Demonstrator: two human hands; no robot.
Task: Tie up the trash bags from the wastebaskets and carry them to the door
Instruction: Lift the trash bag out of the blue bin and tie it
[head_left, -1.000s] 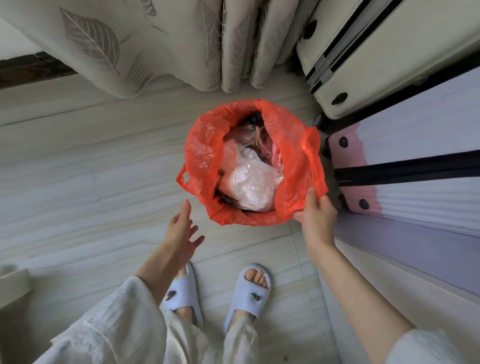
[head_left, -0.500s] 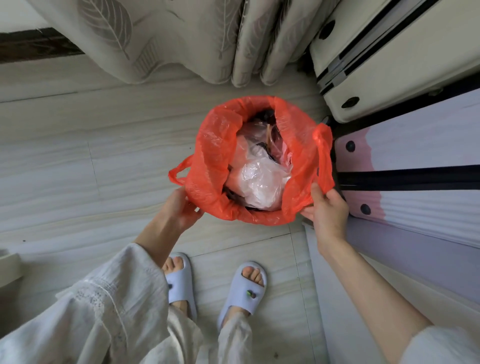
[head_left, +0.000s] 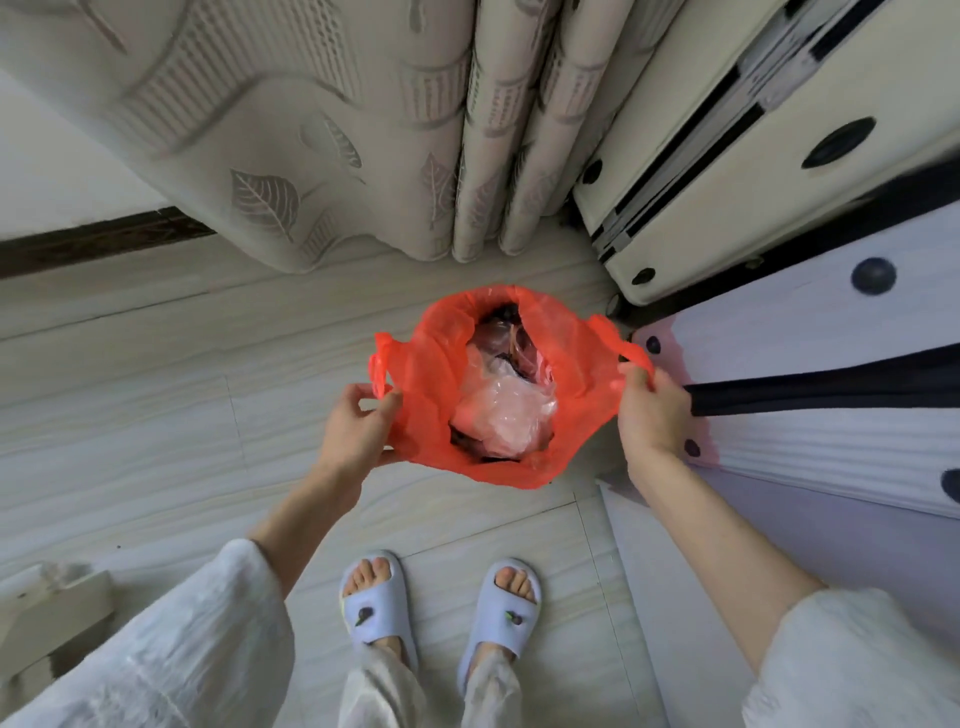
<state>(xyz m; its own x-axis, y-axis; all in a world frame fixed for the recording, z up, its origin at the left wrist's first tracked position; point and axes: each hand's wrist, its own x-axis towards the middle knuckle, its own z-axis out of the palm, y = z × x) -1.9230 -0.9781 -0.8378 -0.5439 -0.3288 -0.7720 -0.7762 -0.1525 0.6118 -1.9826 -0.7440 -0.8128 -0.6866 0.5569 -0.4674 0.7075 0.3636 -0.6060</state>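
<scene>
A red plastic trash bag stands open on the pale floor in front of my feet. Crumpled clear plastic and darker rubbish fill it. The wastebasket under the bag is hidden by the red plastic. My left hand pinches the bag's left handle loop and rim. My right hand grips the right handle loop. Both handles are pulled outward, away from each other.
A beige leaf-patterned curtain hangs just behind the bag. A cream suitcase and a white and pink suitcase stand close on the right. A pale box corner sits at the lower left. My slippered feet are near the bag.
My left hand reached in and took hold of the bag's left handle. My right hand shifted up onto the right handle. Both handles got pulled up and outward. The camera rose.
</scene>
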